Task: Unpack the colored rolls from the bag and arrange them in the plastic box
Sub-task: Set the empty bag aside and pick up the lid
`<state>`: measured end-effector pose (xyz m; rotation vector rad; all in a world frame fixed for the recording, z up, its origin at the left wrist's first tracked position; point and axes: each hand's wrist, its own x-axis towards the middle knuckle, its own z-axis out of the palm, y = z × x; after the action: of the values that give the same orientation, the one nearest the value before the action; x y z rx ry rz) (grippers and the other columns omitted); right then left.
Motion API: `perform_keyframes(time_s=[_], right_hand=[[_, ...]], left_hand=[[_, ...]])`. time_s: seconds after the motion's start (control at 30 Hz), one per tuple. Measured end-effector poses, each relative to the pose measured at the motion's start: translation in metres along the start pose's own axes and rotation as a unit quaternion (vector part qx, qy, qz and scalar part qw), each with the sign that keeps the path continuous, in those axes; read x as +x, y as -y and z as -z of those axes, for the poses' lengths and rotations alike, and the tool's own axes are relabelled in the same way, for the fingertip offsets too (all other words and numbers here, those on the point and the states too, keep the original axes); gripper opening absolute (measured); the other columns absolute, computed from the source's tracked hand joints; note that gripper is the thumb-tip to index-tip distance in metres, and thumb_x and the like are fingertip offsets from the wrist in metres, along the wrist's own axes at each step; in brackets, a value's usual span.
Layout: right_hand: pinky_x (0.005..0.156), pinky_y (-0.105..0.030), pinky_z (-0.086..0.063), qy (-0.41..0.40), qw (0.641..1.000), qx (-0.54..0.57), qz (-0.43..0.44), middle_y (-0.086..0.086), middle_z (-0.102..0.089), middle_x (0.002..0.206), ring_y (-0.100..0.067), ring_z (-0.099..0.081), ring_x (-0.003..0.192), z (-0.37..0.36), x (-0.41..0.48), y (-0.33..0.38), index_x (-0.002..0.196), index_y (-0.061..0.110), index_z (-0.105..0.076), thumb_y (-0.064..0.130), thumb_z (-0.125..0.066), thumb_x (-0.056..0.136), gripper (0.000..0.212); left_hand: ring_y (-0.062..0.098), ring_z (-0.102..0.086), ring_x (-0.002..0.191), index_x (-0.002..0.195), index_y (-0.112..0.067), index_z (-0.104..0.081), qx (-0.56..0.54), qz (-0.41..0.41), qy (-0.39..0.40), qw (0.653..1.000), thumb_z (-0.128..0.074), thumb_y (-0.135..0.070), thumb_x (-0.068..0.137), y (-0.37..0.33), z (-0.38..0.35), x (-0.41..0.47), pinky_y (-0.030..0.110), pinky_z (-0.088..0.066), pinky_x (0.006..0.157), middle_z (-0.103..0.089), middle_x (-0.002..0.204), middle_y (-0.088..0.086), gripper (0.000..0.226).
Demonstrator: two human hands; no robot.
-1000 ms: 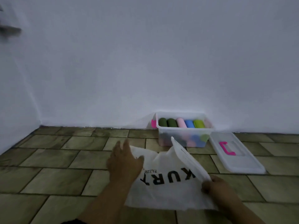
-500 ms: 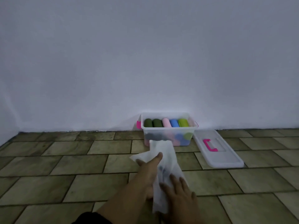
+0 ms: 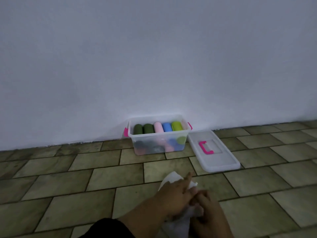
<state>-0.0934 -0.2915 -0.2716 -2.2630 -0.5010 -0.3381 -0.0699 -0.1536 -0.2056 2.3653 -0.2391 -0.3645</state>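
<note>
- Green, pink, blue and lime rolls (image 3: 158, 127) are lying in one top row inside the plastic box (image 3: 155, 135). A further layer is showing dimly through its clear front wall.
- Risk: the top row is sitting close to the rim, so the lid (image 3: 221, 160) may be refusing to seat when fitted. Any roll riding high would be the cause.
- Risk: the bag (image 3: 171, 178) is sitting bunched between both hands. Whether a roll is lying inside cannot be told in this dim view. If one is, the squeeze would be flattening it.
- Orientation: each top roll is lying flat, its long axis running from the box's front wall back toward the wall (image 3: 154, 66). The lower rolls are presenting round ends to the front, so they are pointing the same way. The row itself is running left to right.
- Surroundings: the box is standing at the wall's foot on the tiled floor (image 3: 68, 203), long side parallel with the wall. The lid is lying flat just beside its right end, pink handle (image 3: 205, 148) facing up.
- Hands: the left hand (image 3: 173, 194) is clutching the bag with its forefinger held out straight. The right hand (image 3: 208, 214) is curling its fingers round the bag's lower bunch. Both are working well apart from the box.
</note>
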Motion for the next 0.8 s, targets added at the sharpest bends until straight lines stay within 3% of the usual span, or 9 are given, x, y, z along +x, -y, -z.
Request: perform_keyframes(time_s=[0.07, 0.13, 0.23, 0.3, 0.37, 0.47, 0.57, 0.7, 0.8], right_hand=[[0.089, -0.011, -0.038, -0.036, 0.998, -0.047, 0.011, 0.019, -0.052, 0.119, -0.007, -0.058, 0.107, -0.001, -0.006, -0.003, 0.122, 0.045, -0.043, 0.047, -0.043, 0.08, 0.041], [0.099, -0.023, -0.042, 0.002, 0.993, -0.119, 0.0, 0.003, -0.051, 0.139, -0.017, -0.057, 0.121, -0.007, -0.011, 0.01, 0.147, 0.034, -0.024, 0.047, -0.026, 0.094, 0.054], [0.079, -0.047, -0.054, 0.102, 0.98, -0.16, -0.061, -0.008, -0.039, 0.149, -0.028, -0.053, 0.126, -0.01, -0.005, 0.037, 0.147, 0.028, -0.025, 0.062, -0.038, 0.081, 0.076], [0.096, -0.059, -0.038, 0.12, 0.968, -0.216, -0.042, -0.003, -0.005, 0.161, -0.033, -0.022, 0.144, -0.015, 0.006, 0.029, 0.146, 0.051, 0.003, 0.075, -0.048, 0.064, 0.099], [0.108, -0.059, -0.021, 0.222, 0.952, -0.203, -0.065, 0.006, 0.011, 0.16, -0.032, 0.002, 0.147, -0.009, 0.019, 0.02, 0.14, 0.058, 0.01, 0.069, -0.053, 0.068, 0.096], [0.11, -0.05, -0.026, 0.195, 0.956, -0.202, -0.084, 0.003, -0.007, 0.159, -0.033, -0.008, 0.144, 0.005, 0.037, 0.015, 0.141, 0.049, -0.024, 0.06, -0.059, 0.073, 0.077], [0.108, -0.046, -0.035, 0.136, 0.954, -0.212, -0.162, 0.001, -0.015, 0.157, -0.032, -0.019, 0.141, 0.03, 0.036, -0.006, 0.136, 0.046, -0.036, 0.053, -0.062, 0.076, 0.066], [0.111, -0.052, -0.028, 0.089, 0.927, -0.266, -0.25, 0.003, -0.007, 0.158, -0.033, -0.007, 0.145, 0.062, -0.005, -0.018, 0.139, 0.049, -0.026, 0.05, -0.059, 0.08, 0.068], [0.116, -0.051, -0.018, 0.087, 0.925, -0.261, -0.262, 0.007, 0.01, 0.16, -0.029, 0.005, 0.147, 0.068, -0.045, -0.013, 0.146, 0.048, -0.008, 0.068, -0.042, 0.078, 0.078]], left_hand=[[0.028, -0.062, 0.108, 0.115, -0.014, -0.064, -0.012, 0.04, -0.019, 0.999, -0.038, -0.065, 0.091, 0.006, 0.001, 0.015, 0.038, -0.046, 0.1, -0.067, 0.112, 0.009, 0.062], [0.011, -0.063, 0.092, 0.089, -0.02, -0.065, -0.2, 0.074, 0.007, 0.977, -0.043, -0.062, 0.091, 0.01, 0.0, 0.02, 0.018, -0.049, 0.085, -0.066, 0.091, -0.003, 0.048], [0.017, -0.07, 0.083, 0.094, -0.005, -0.063, -0.463, 0.079, 0.045, 0.882, -0.029, -0.065, 0.09, 0.009, 0.008, 0.014, 0.021, -0.054, 0.072, -0.072, 0.085, 0.01, 0.069], [0.011, -0.071, 0.066, 0.087, -0.008, -0.061, -0.48, 0.097, 0.034, 0.871, -0.021, -0.061, 0.092, 0.004, 0.021, 0.011, 0.022, -0.053, 0.066, -0.074, 0.073, 0.008, 0.067], [0.016, -0.068, 0.086, 0.11, -0.011, -0.058, -0.491, 0.106, -0.024, 0.865, -0.03, -0.064, 0.085, 0.004, 0.028, 0.007, 0.03, -0.05, 0.082, -0.069, 0.111, 0.015, 0.065], [0.025, -0.039, 0.135, 0.149, -0.025, -0.024, -0.296, 0.056, -0.17, 0.938, -0.046, -0.048, 0.094, 0.01, 0.032, 0.003, 0.034, -0.032, 0.108, -0.033, 0.153, 0.006, 0.063], [0.017, -0.032, 0.14, 0.147, -0.02, -0.033, -0.023, 0.02, -0.158, 0.987, -0.05, -0.041, 0.096, 0.014, 0.018, -0.002, 0.024, -0.025, 0.108, -0.027, 0.156, 0.002, 0.058], [0.024, -0.007, 0.148, 0.15, -0.036, -0.019, 0.213, 0.045, 0.02, 0.976, -0.039, -0.061, 0.09, 0.017, -0.03, -0.01, 0.05, -0.012, 0.116, -0.001, 0.162, -0.004, 0.068], [0.034, 0.012, 0.147, 0.151, -0.037, -0.004, 0.281, 0.057, 0.026, 0.958, -0.024, -0.063, 0.089, 0.012, -0.065, -0.016, 0.06, 0.001, 0.113, 0.011, 0.161, -0.001, 0.07]])
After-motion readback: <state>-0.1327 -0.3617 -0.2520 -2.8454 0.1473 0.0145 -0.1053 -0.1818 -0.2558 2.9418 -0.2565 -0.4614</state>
